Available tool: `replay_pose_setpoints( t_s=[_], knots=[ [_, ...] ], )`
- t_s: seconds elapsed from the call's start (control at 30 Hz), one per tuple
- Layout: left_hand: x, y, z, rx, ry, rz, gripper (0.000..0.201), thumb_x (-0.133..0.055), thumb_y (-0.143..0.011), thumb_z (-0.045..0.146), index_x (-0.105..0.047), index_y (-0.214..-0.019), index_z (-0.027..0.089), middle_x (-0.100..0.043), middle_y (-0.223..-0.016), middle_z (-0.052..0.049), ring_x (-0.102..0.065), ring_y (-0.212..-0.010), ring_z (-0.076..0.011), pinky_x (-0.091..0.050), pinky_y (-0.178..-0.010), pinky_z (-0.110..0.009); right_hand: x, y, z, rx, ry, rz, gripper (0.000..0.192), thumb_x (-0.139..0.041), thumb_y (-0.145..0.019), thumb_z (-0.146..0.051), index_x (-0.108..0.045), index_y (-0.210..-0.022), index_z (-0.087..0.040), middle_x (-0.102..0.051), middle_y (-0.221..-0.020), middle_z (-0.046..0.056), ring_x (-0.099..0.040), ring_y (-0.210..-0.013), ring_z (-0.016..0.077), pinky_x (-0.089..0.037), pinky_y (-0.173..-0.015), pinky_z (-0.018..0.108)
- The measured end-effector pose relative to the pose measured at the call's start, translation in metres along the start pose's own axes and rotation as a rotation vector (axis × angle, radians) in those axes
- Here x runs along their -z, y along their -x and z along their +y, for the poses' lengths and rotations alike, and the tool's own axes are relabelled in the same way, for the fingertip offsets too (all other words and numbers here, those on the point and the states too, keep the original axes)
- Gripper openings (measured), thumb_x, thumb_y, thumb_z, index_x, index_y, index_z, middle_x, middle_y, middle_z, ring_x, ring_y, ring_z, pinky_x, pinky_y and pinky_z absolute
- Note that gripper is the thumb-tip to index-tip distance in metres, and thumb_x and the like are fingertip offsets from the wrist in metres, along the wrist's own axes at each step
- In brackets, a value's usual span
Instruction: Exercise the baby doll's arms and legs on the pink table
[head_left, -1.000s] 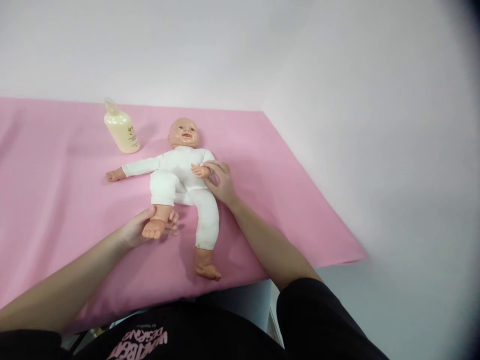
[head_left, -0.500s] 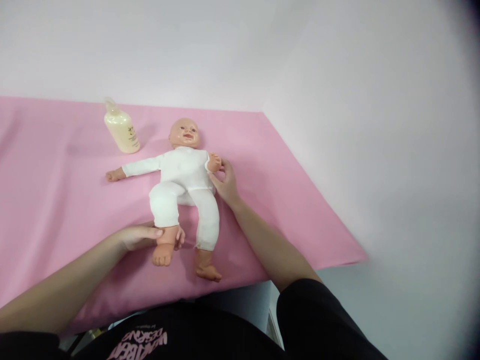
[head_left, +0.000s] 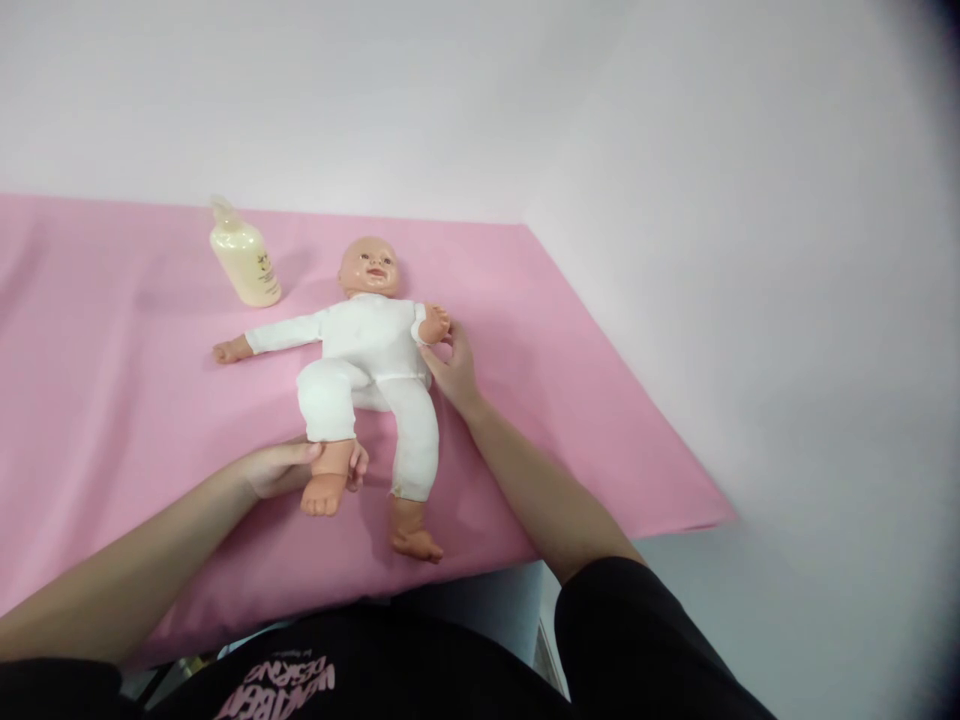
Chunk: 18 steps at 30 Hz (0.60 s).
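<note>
A baby doll (head_left: 367,335) with a white cloth body and bare plastic head, hands and feet lies on its back, head away from me. My left hand (head_left: 281,468) is wrapped round the doll's ankle on the left, thumb in front and fingertips showing on the far side; that leg is raised and bent. My right hand (head_left: 454,368) grips the doll's hand and wrist on the right, which is folded up beside its body. The doll's other arm stretches out to the left, and its other leg lies toward the near edge.
A pump bottle (head_left: 247,265) of pale yellow liquid stands behind the doll on the left. The pink sheet (head_left: 135,420) covers the table, whose near edge runs just in front of my body. A white wall (head_left: 450,100) rises behind and to the right.
The doll's leg in my left hand has risen slightly. The doll's hand in my right hand has shifted slightly to the right. The bottle stays where it was.
</note>
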<state>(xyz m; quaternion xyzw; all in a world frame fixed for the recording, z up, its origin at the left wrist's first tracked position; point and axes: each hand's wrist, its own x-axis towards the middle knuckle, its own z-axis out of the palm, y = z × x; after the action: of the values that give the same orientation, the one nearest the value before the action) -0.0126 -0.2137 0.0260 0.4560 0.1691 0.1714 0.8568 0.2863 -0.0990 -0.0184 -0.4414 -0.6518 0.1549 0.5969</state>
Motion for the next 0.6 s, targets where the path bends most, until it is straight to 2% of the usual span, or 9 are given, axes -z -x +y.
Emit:
replay_pose_setpoints(
  t_s=[0.17,0.27,0.6],
  knots=[
    [0.007,-0.004,-0.007,-0.059,0.08,0.048,0.052,-0.075,-0.081,0.062,-0.067,-0.101,0.015,-0.062,-0.104,-0.01,-0.065,-0.096,-0.0246,-0.053,-0.094,-0.036,0.006,0.0,-0.017,0.109,0.085,-0.082,0.036,-0.069,-0.089,-0.034,-0.059,-0.123,-0.026,-0.069,-0.124,0.009,-0.064,-0.116,0.0266,-0.053,-0.106,0.049],
    [0.008,-0.005,-0.009,-0.086,0.095,0.069,0.05,-0.074,-0.083,0.061,-0.067,-0.101,0.014,-0.063,-0.105,-0.01,-0.065,-0.095,-0.0238,-0.053,-0.091,-0.034,0.007,0.0,-0.023,0.167,0.098,-0.101,0.035,-0.068,-0.09,-0.028,-0.06,-0.124,-0.027,-0.069,-0.125,0.009,-0.062,-0.12,0.0269,-0.051,-0.109,0.05],
    [0.01,-0.002,-0.011,-0.053,0.059,0.018,0.051,-0.071,-0.088,0.057,-0.065,-0.111,0.012,-0.061,-0.108,-0.008,-0.062,-0.1,-0.0218,-0.049,-0.093,-0.031,0.004,0.0,-0.02,0.177,0.101,-0.105,0.033,-0.069,-0.091,-0.032,-0.061,-0.123,-0.026,-0.07,-0.122,0.009,-0.063,-0.118,0.0269,-0.051,-0.107,0.05]
  ],
)
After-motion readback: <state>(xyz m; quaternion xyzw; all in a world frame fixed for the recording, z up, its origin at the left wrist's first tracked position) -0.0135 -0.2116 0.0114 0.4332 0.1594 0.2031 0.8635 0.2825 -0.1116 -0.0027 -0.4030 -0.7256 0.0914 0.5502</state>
